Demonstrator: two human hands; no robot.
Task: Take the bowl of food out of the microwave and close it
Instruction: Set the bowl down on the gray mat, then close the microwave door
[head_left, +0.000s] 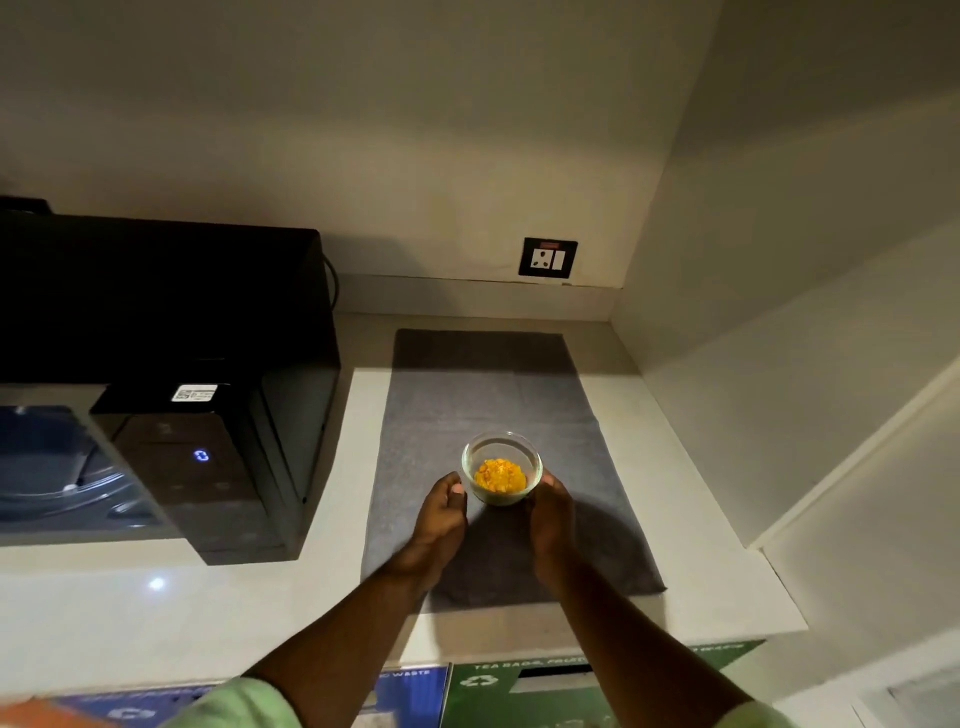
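A pale countertop (218, 613) is running into a corner of plain walls, with a grey mat (488, 395) spread over its right half and a wall socket (548, 257) sitting above the mat's far end. You are looking down at a glass bowl (502, 467) of yellow food resting on the near-middle of that mat, already clear of the microwave (171, 395). Your right hand (550, 514) is cupping the bowl's right side, fingers curled against the glass; your left hand (441, 512) is sitting just beside its left wall, loosely curled, and whether it is touching the glass you cannot tell.

What the closing move is hanging on, as I judge it: the microwave is lying to your left, well apart from the bowl, its cavity (57, 467) appearing to gape open at the left edge of view with the control panel (192, 467) and a lit digit facing you. The door itself is not showing anywhere in view, so its swing is unknown to you. Your left hand is the nearer one to the oven, and bare countertop is lying between it and the microwave's front.

Nothing is blocking that path. Below the counter edge, labelled waste bins (498, 686) are standing out of the way.
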